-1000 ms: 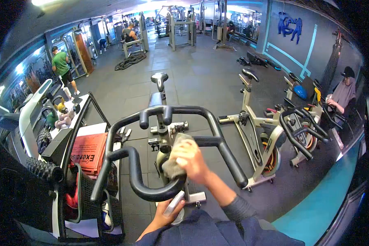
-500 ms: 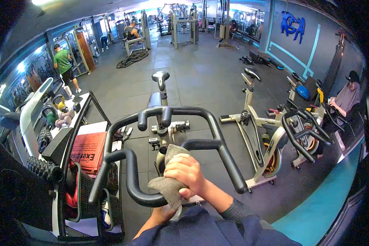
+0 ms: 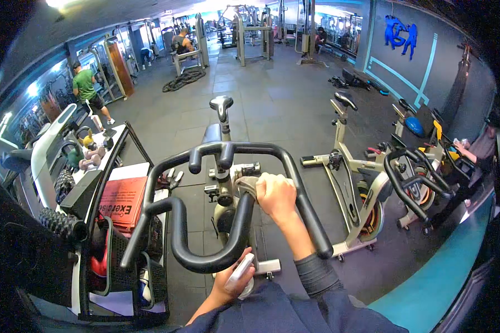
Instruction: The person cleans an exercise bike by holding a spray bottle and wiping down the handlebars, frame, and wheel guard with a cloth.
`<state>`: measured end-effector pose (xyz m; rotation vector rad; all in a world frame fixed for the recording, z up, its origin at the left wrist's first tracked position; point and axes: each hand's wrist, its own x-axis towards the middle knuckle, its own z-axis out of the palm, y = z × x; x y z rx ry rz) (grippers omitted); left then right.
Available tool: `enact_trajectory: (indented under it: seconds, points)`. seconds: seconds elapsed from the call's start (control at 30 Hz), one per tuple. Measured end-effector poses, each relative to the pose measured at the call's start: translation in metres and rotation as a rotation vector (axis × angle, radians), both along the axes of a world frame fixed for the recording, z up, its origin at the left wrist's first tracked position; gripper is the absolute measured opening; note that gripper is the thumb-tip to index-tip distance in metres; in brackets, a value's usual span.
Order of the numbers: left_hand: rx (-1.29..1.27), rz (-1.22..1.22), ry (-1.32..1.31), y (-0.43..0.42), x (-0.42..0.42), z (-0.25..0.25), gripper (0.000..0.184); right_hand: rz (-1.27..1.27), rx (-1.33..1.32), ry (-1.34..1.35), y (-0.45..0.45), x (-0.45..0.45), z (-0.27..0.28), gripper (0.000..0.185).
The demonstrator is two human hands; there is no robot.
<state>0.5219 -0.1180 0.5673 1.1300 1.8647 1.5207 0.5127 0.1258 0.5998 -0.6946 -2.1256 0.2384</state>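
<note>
Across the middle of the view stands the black handlebar (image 3: 184, 238) of an exercise bike. My right hand (image 3: 276, 197) is closed round a grey cloth (image 3: 246, 185) and presses it on the inner right part of the bar. Most of the cloth is hidden under the fingers. Below the bar's front bend, my left hand (image 3: 228, 286) is wrapped round what looks like a bottle with a white top (image 3: 240, 269); its lower part is mostly hidden. The bike's saddle (image 3: 221, 105) is beyond the bar.
At left, a rack holds red exercise sheets (image 3: 123, 202), a black foam roller (image 3: 61, 223) and baskets (image 3: 114, 261). More exercise bikes (image 3: 353, 183) stand at right, with a person (image 3: 469, 152) beside one. Another person in green (image 3: 84, 83) stands far left.
My right hand has moved forward and right along the bar with the cloth, which now shows less. My left hand, earlier partly covered by the cloth, now shows with the white-topped bottle.
</note>
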Motion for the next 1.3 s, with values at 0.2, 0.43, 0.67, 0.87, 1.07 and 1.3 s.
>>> enact_trajectory:
  seconds: [0.2, 0.43, 0.67, 0.87, 1.07, 1.3]
  points:
    - [0.044, 0.008, 0.066, -0.016, 0.008, 0.013, 0.048, -0.03, -0.004, -0.045, -0.004, 0.011, -0.001, 0.028]
    - [0.094, -0.029, 0.06, -0.027, 0.013, 0.0, 0.045, 0.079, 0.102, 0.019, -0.02, 0.038, -0.019, 0.034]
    - [0.072, 0.002, 0.085, -0.023, 0.015, 0.005, 0.045, 0.087, -0.046, -0.041, -0.034, 0.055, 0.01, 0.032]
    - [0.045, 0.067, 0.074, -0.021, 0.014, 0.0, 0.047, 0.034, 0.07, 0.018, -0.008, 0.016, -0.002, 0.024]
    - [-0.083, 0.115, 0.09, -0.009, 0.013, 0.0, 0.051, 0.077, -0.187, -0.179, 0.01, 0.002, 0.006, 0.039]
    - [-0.021, 0.05, 0.067, 0.003, 0.013, 0.0, 0.048, 0.062, -0.287, -0.18, 0.009, -0.001, 0.015, 0.039]
